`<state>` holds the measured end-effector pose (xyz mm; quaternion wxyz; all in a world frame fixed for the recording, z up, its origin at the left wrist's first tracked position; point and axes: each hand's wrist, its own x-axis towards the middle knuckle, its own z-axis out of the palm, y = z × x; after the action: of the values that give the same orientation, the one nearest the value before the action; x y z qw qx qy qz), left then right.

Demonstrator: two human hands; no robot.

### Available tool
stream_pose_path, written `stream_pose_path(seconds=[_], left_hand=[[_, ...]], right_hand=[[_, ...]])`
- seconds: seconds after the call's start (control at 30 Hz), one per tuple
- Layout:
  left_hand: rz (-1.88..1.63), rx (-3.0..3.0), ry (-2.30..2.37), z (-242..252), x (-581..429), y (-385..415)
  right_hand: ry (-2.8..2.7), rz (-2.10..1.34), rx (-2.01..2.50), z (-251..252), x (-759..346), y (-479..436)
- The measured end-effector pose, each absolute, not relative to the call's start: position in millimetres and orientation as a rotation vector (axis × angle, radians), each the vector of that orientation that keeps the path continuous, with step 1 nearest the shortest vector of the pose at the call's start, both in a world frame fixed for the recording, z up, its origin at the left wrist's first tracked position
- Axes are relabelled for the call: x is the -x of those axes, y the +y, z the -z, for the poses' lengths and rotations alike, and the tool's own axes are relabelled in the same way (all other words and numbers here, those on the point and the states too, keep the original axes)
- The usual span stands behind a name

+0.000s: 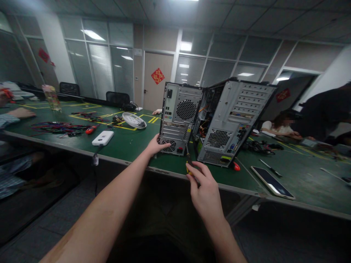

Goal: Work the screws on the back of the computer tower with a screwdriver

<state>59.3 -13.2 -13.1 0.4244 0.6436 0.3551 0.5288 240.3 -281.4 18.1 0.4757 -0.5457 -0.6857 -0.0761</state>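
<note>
**Two hands working at a computer's back panel**

The left hand (155, 147) is resting its thumb on a computer case (178, 126), which is standing upright on a green table (131, 146); its fingers are disappearing behind the edge, so their grip is unclear. The right hand (205, 184) is pinching a screwdriver (189, 160), partly covering its handle; the thin tip is blurring near the case's lower right edge.

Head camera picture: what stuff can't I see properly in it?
All in the head view:
Left grip: most fingers are hidden by the hand itself and the narrower computer case.
Screwdriver: its tip is too small and dim to tell what it touches.
Yellow-green label on the wider case: writing too small.
Phone: a reflection hides part of its screen.
Person in black: cut off by the right edge.
</note>
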Motion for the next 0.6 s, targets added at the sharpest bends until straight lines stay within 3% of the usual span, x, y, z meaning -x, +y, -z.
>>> stream_pose_path(seconds=[0.6], left_hand=[[-1.348,-1.602,0.89,21.0,-58.5,-4.7]], right_hand=[[-1.617,0.188,1.331,-19.2,-242.2,-282.5]])
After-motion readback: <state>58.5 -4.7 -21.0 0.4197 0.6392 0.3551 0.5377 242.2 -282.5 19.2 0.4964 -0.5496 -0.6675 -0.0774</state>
